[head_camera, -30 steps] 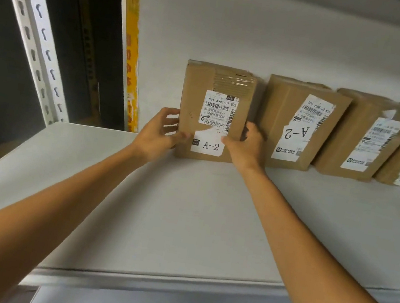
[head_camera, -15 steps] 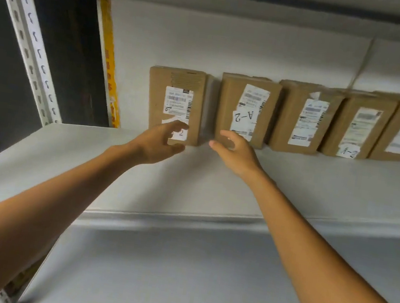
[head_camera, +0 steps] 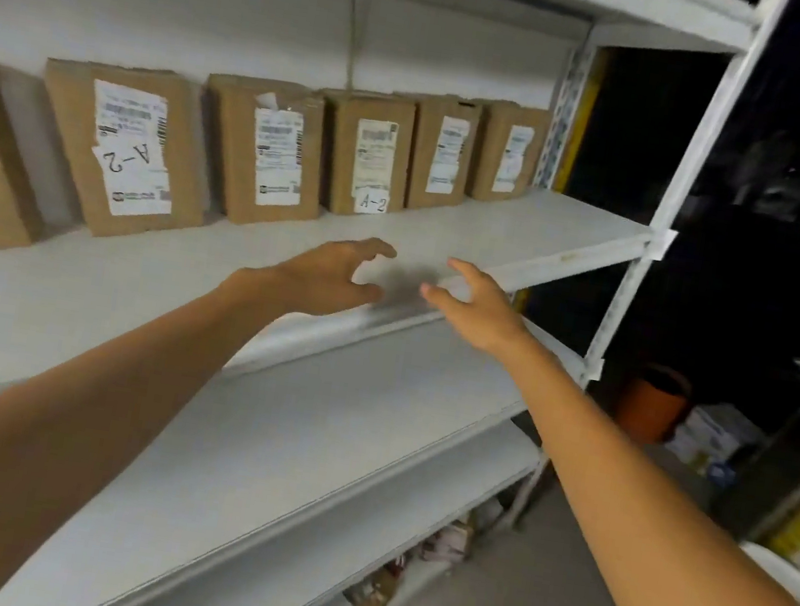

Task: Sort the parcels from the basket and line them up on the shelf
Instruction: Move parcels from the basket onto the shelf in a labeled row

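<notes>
Hovering the left hand (head_camera: 334, 275) and right hand (head_camera: 482, 312) just over the front lip of the shelf (head_camera: 566, 255), a small gap apart, gripping nothing, with loosely curled, spread fingers on both. Touching no cardboard at all right now.

Counting six parcels (head_camera: 269, 153) beyond the fingertips, stood on end and tipped back against the rear wall. Guessing at the reason for that lean: stops them toppling forward and keeps the labels facing out for reading. Spotting "A-2" on a few, including an upside-down one on the parcel beyond and left of the left hand (head_camera: 125, 147), plus a right-way-up one on the parcel straight past the left fingertips (head_camera: 365, 155). Can't read the other labels, too blurry.

Seeing wider gaps in the row off to the left, tighter packing past the right hand. Looks like a between-parcels moment, so probably heading for the basket next. Can't spot the basket for sure anywhere. Noticing a lower shelf (head_camera: 343, 424) under both forearms too, maybe meant for another label group, but only guessing there.
</notes>
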The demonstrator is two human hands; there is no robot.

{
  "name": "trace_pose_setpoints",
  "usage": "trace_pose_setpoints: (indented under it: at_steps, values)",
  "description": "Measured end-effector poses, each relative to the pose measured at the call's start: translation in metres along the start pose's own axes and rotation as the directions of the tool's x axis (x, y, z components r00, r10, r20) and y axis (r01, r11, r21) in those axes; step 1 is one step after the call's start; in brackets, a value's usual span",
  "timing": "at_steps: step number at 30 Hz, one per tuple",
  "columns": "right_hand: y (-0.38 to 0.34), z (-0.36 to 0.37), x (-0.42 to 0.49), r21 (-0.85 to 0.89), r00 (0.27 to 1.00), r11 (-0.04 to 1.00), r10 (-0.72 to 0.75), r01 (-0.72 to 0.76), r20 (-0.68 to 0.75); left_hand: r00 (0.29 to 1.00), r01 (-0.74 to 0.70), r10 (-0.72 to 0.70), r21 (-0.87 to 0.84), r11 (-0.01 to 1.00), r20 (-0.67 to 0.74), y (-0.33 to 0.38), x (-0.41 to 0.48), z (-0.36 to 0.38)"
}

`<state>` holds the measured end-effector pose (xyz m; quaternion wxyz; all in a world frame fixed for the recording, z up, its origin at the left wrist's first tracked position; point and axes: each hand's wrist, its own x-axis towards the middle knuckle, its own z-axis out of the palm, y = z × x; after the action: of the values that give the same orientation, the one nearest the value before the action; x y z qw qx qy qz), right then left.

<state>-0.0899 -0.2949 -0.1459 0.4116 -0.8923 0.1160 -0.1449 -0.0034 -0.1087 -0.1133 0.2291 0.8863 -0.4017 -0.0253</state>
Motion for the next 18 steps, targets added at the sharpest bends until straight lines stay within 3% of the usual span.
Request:
trace_pose_setpoints:
  at_steps: [9, 18]
  values:
    - [0.143, -0.114, -0.066, -0.013, 0.921, 0.941, 0.327, -0.338, -0.213, 0.915, -0.28, 0.316, -0.167, 0.945, 0.25, 0.129, 0.114, 0.14]
    - [0.251, -0.159, -0.116, 0.062, 0.683, 0.757, 0.618, -0.65, -0.389, 0.748, -0.388, 0.472, -0.27, 0.881, 0.466, 0.222, 0.166, 0.281]
